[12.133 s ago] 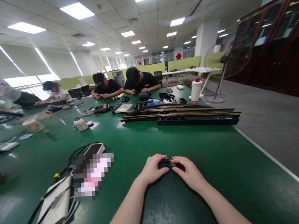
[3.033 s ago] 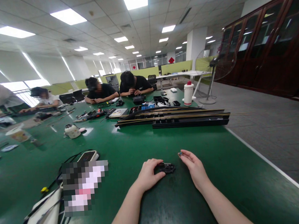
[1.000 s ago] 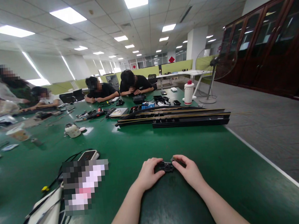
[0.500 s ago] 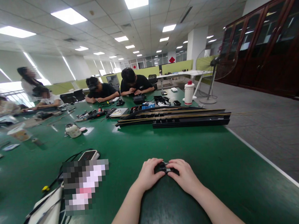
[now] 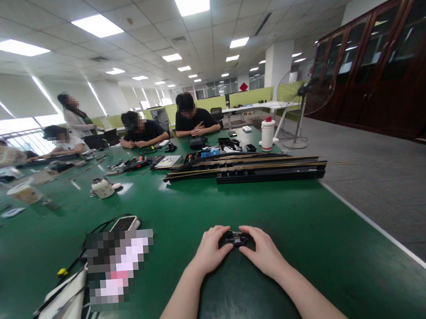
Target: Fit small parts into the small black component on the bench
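Observation:
A small black part [image 5: 234, 237] lies on the green table [image 5: 187, 205] close in front of me. My left hand [image 5: 212, 248] curls over its left end, fingers closed on it. My right hand [image 5: 263, 249] covers its right end, fingertips pressed onto the part. Most of the part is hidden under my fingers; only a short middle stretch shows. Both forearms rest on a dark mat [image 5: 244, 293] at the table's near edge.
A stack of long black rails [image 5: 257, 168] lies across the table ahead. At the left are a white device with black cables [image 5: 59, 311] and a dark phone [image 5: 124, 224]. A white bottle [image 5: 267, 134], tools and several seated people are farther back. The table's edge [image 5: 378, 230] runs at the right.
Three seconds ago my right hand was lifted off to the right, pinching a tiny piece. It came back to the part and now presses on its right end. A person has walked in at the far left.

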A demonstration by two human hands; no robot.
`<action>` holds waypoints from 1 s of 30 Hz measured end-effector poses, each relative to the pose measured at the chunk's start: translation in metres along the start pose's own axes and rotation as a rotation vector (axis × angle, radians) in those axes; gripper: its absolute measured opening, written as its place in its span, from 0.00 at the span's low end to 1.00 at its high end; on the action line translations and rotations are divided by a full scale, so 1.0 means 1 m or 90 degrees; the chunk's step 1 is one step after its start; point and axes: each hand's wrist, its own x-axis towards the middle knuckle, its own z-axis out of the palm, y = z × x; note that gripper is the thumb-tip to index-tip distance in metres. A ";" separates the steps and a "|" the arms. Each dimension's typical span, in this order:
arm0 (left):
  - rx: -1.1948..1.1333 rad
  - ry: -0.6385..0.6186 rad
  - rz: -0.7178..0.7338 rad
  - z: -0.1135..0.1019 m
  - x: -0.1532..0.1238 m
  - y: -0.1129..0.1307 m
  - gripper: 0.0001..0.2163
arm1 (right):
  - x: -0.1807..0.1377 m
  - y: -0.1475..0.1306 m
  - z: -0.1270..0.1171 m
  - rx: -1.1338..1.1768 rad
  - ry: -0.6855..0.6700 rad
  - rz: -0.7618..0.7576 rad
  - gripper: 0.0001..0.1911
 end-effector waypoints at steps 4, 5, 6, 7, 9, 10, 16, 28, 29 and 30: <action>-0.005 0.002 -0.002 0.000 0.000 -0.001 0.20 | 0.000 0.003 0.002 -0.003 -0.003 -0.003 0.22; -0.007 0.003 -0.003 0.000 0.000 -0.002 0.20 | 0.000 0.003 0.002 -0.001 -0.004 -0.002 0.21; -0.009 0.003 -0.005 0.000 0.000 -0.002 0.20 | 0.001 0.003 0.002 0.000 -0.004 -0.001 0.21; -0.011 0.004 -0.007 0.000 0.000 -0.002 0.20 | 0.001 0.003 0.002 0.002 -0.005 0.000 0.21; -0.014 0.007 -0.007 0.000 0.000 -0.002 0.19 | 0.001 0.001 0.001 0.002 -0.008 0.003 0.20; -0.015 0.009 -0.007 0.000 0.000 -0.002 0.19 | 0.001 0.000 0.001 0.001 -0.009 0.004 0.20; -0.015 0.008 -0.019 -0.001 0.000 0.001 0.18 | 0.000 -0.001 0.000 -0.004 -0.008 0.000 0.19; -0.017 0.012 0.002 0.002 0.000 -0.004 0.20 | 0.000 -0.001 0.000 -0.037 -0.022 0.005 0.20; -0.019 0.013 0.003 0.002 0.000 -0.004 0.21 | 0.000 -0.002 0.000 -0.038 -0.021 0.007 0.20; -0.020 0.014 0.004 0.002 0.000 -0.004 0.21 | 0.000 -0.002 0.000 -0.038 -0.019 0.008 0.20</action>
